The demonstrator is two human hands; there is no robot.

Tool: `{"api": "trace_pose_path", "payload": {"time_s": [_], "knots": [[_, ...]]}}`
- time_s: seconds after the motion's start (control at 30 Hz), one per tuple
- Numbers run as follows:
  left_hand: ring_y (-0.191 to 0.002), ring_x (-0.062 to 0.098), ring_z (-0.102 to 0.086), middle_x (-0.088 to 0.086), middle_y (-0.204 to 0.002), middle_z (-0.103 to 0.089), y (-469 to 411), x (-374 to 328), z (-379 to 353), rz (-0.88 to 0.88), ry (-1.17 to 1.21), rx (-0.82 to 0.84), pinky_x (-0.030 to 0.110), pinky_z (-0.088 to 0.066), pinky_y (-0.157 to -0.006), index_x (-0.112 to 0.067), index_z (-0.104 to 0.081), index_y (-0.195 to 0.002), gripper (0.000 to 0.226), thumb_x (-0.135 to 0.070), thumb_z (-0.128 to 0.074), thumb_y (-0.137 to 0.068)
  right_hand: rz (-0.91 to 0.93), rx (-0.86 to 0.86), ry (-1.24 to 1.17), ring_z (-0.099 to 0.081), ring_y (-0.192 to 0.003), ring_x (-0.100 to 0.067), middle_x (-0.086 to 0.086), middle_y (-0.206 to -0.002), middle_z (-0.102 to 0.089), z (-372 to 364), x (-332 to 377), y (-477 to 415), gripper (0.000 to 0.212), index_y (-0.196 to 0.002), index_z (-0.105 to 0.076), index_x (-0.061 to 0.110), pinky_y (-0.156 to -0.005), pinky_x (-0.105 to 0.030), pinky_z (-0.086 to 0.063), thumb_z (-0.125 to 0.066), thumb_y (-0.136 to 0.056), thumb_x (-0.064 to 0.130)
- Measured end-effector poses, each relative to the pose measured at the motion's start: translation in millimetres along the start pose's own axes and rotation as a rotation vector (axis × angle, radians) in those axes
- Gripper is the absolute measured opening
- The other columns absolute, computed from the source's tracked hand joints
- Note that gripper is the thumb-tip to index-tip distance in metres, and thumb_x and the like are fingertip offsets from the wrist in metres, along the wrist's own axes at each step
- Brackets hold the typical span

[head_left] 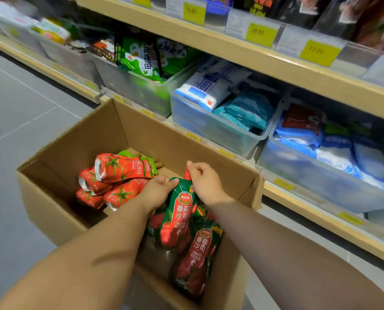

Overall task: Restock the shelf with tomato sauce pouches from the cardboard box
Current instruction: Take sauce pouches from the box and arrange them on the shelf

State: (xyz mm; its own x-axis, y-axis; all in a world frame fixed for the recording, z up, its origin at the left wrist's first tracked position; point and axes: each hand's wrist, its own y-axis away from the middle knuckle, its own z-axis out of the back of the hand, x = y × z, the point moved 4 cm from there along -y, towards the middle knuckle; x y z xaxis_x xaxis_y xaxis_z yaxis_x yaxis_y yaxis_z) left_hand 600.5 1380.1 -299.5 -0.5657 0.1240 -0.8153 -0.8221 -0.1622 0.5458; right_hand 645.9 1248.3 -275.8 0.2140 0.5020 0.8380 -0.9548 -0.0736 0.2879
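Note:
An open cardboard box (141,133) stands on the floor against the shelf. Red and green tomato sauce pouches lie inside: a pile (117,175) at the far left and another pouch (195,260) at the near right. Both hands are down in the box. My left hand (156,190) and my right hand (205,182) grip the top of one pouch (178,215) from either side. It hangs with its label toward me.
The bottom shelf (321,211) runs along the right with clear plastic bins: one of green bags (148,57), one of white and teal bags (229,95), one of blue and white packets (334,144). Yellow price tags (261,33) line the upper shelf. Grey floor lies to the left.

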Motion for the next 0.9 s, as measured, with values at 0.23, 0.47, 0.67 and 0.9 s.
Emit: {"api": "trace_pose_path", "payload": {"time_s": [0.23, 0.47, 0.67, 0.9], "knots": [[-0.052, 0.016, -0.04, -0.002, -0.052, -0.047, 31.3, -94.7, 4.1, -0.259, 0.14, -0.065, 0.026, -0.033, -0.052, -0.021, -0.043, -0.059, 0.034, -0.033, -0.06, -0.086, 0.1, -0.018, -0.071, -0.065, -0.069, -0.017, -0.002, -0.089, -0.065, 60.8, 42.9, 33.7, 0.031, -0.102, -0.05, 0.02, -0.065, -0.034, -0.055, -0.041, -0.093, 0.049], [-0.071, 0.02, -0.058, 0.009, -0.079, -0.062, 79.8, -188.9, -24.8, -0.39, 0.25, -0.008, 0.031, -0.047, -0.065, -0.017, -0.056, -0.077, 0.023, -0.037, -0.057, -0.088, 0.031, 0.0, -0.296, -0.054, -0.055, -0.011, -0.004, -0.079, -0.059, 130.7, 57.9, 61.4, 0.017, -0.092, -0.052, 0.012, -0.049, -0.018, -0.048, -0.045, -0.097, 0.027], [-0.069, 0.018, -0.055, 0.011, -0.082, -0.059, 118.1, -258.8, -92.7, -0.452, 0.24, 0.079, 0.024, -0.045, -0.055, -0.015, -0.052, -0.08, 0.021, -0.033, -0.06, -0.087, 0.118, -0.312, -0.32, -0.049, -0.055, -0.011, -0.005, -0.071, -0.054, 231.0, 72.8, 80.4, 0.02, -0.089, -0.055, 0.008, -0.04, -0.013, -0.042, -0.049, -0.096, 0.026], [-0.071, 0.018, -0.058, 0.009, -0.078, -0.06, 145.4, -295.2, -170.3, -0.438, -0.134, 0.286, 0.03, -0.054, -0.067, -0.012, -0.057, -0.077, 0.022, -0.032, -0.064, -0.085, 0.105, -0.529, -0.239, -0.051, -0.038, -0.009, -0.002, -0.064, -0.057, 344.4, 81.4, 96.3, 0.024, -0.075, -0.053, 0.018, -0.037, -0.019, -0.038, -0.05, -0.094, 0.032]]}}
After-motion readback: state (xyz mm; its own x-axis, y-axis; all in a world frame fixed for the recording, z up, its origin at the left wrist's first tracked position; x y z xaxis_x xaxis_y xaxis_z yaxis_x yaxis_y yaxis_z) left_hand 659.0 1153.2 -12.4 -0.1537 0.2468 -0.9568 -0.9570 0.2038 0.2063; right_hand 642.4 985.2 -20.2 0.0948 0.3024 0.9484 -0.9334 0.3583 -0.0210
